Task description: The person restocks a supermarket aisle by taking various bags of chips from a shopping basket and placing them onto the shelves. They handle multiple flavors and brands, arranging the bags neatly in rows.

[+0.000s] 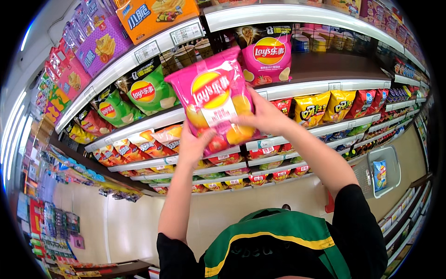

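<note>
A pink Lay's potato chip bag (212, 97) is held up before the shelves, tilted, its printed front towards me. My left hand (195, 143) grips its lower left edge with the thumb across the front. On the right side, my right hand (259, 113) clasps the bag, its thumb also on the front and its other fingers mostly hidden behind. Just beyond the held bag, a similar pink Lay's bag (267, 57) stands upright on the shelf. Green Lay's bags (146, 89) stand on the same tier to the left.
White price rails (296, 15) edge the shelves. Yellow snack bags (311, 108) sit one tier lower on the right. A grey shopping basket (392, 174) holding a blue chip bag (379, 174) is on the floor at right. Boxed snacks (156, 15) stand on the upper left shelf.
</note>
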A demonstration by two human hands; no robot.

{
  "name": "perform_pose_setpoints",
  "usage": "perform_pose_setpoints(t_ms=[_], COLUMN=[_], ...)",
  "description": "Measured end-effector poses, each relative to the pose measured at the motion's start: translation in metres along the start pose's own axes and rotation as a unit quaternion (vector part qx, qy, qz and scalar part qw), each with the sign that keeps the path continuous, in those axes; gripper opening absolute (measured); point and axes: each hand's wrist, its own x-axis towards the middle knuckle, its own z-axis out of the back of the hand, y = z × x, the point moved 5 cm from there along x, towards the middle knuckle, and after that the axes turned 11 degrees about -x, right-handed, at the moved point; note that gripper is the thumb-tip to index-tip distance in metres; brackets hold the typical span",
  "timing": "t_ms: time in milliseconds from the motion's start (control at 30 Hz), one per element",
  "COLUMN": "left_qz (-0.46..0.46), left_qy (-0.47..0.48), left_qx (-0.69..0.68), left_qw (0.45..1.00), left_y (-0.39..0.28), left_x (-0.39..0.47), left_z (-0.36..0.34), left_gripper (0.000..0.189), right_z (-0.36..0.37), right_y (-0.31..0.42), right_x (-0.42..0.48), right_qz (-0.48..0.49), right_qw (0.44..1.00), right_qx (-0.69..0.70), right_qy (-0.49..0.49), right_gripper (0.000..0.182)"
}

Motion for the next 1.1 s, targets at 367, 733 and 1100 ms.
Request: perform_pose_setpoints(t_ms=[367, 733, 1100], left_qz=[-0.008, -0.098, -0.15], left_qy=[0.026, 0.007, -0.007], left_qx=[0.023, 0.022, -0.003], left_qw=[0.999, 0.995, 0.989], left_y=[-0.034, -0.027, -0.014], left_x=[0.076, 0.11, 0.125], left_z=[0.004, 0.01, 0.012], left_gripper=[0.06, 0.057, 0.055], right_z=[0.027, 0.031, 0.019], right_y=[0.01, -0.003, -0.011], right_x=[0.073, 0.095, 0.098], right_qz=[-0.01, 0.022, 0.039], right_qw=[0.998, 0.987, 0.963], right_qx=[-0.054, -0.09, -0.159], right_qy=[-0.031, -0.127, -0.216], right_gripper=[0.071, 0.082, 0.084])
